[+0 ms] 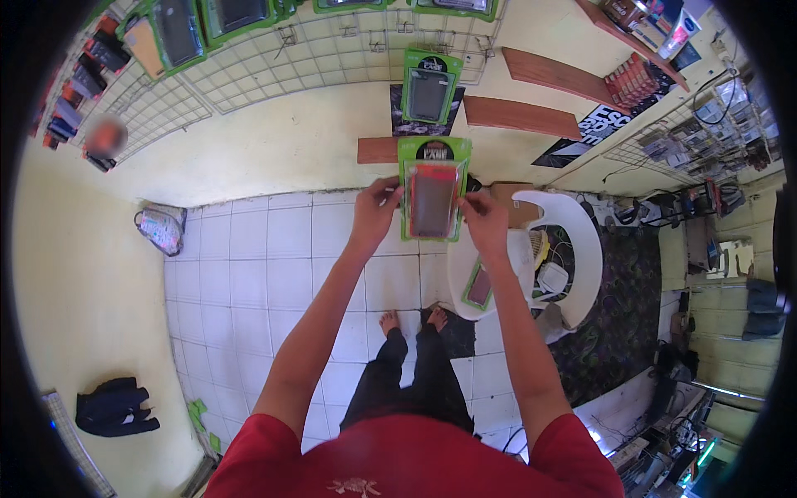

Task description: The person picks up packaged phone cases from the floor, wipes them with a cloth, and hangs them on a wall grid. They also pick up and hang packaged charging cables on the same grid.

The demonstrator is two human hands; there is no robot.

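Between my two hands is a green blister pack with a dark phone case (434,200) edged in red, held upright in front of me. My left hand (375,208) pinches its left edge with thumb and fingers. On the opposite edge my right hand (487,221) grips in the same way. Just beyond it, a similar packed phone case (428,93) hangs from the wire grid (292,68) on the wall. Another green pack (478,286) lies on the seat of a white plastic chair (584,243), partly hidden by my right forearm.
More packed cases (177,34) hang at the upper left. Wooden shelves (523,117) jut from the wall at the right. A cardboard box (515,202) stands behind the chair, and a bag (160,229) leans in the left corner. A dark patterned mat (613,330) covers floor at the right.
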